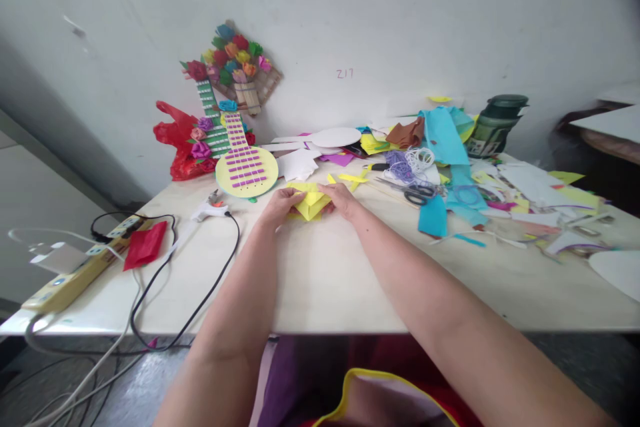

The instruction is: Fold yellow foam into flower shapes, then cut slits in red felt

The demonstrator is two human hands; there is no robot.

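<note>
A sheet of yellow paper, creased into a pointed, folded shape, is held between my two hands over the white table. My left hand pinches its left side, thumb on top. On the opposite side, my right hand grips the paper's right edge, with its fingertips partly hidden under the fold. Yellow paper strips lie just beyond my right hand. Behind my left hand stands a yellow paper guitar with purple strips along its neck and body.
A hot glue gun and a power strip with cables lie left, near a red packet. Scissors, string, blue paper and many scraps cover the right. A green bottle stands behind. Paper flowers lean on the wall.
</note>
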